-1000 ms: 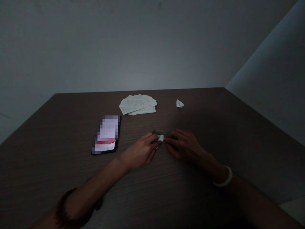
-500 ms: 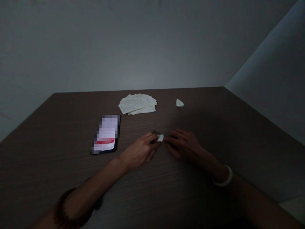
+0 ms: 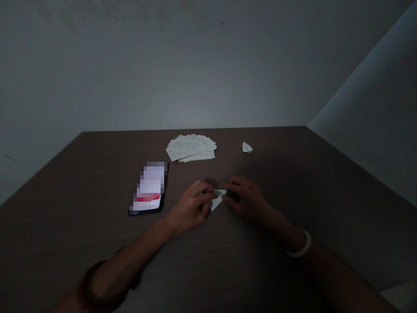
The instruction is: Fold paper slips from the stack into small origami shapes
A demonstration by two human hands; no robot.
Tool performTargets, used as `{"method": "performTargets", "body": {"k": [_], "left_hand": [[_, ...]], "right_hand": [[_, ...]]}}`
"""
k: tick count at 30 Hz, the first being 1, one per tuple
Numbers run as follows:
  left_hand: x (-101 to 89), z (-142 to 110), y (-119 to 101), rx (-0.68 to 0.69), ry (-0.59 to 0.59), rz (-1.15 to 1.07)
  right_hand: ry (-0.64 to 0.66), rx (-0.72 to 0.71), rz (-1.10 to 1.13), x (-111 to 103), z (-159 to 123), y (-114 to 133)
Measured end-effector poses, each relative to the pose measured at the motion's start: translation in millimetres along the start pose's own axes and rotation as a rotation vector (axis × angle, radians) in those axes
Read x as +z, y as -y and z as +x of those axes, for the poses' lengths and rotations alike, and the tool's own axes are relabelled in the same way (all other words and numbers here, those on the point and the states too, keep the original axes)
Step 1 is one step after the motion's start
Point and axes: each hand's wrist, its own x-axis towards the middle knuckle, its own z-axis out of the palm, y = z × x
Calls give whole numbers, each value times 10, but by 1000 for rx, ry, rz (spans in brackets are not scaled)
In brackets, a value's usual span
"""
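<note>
A small piece of folded white paper (image 3: 218,200) is between my two hands, low over the table in the middle of the view. My left hand (image 3: 192,206) grips its left side with thumb and fingers, hiding part of it. At the paper's upper right corner, my right hand (image 3: 246,198) has its thumb and forefinger closed on the edge. The paper shows a pointed lower end.
A phone (image 3: 150,187) with a lit, blurred screen lies on the brown table (image 3: 202,269) to the left. Several printed paper sheets (image 3: 192,147) form a fanned pile near the back. A small folded paper (image 3: 247,148) sits right of it. Behind stands a grey wall (image 3: 195,65).
More of the paper shows now, with its pointed lower part in view. My right hand has come in to its corner, and my left fingers have shifted. The view has tilted slightly.
</note>
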Motion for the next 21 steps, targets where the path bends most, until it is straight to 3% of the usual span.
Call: {"method": "performTargets", "body": {"k": [3, 7, 14, 21], "left_hand": [[-64, -1, 40, -121, -23, 53], [-146, 14, 101, -240, 54, 60], [-196, 65, 111, -269, 150, 22], [-217, 62, 141, -260, 154, -47]], "right_hand": [[15, 13, 29, 7, 10, 4], [-3, 25, 92, 15, 29, 5], [-11, 33, 122, 36, 34, -6], [-31, -16, 156, 70, 20, -37]]}}
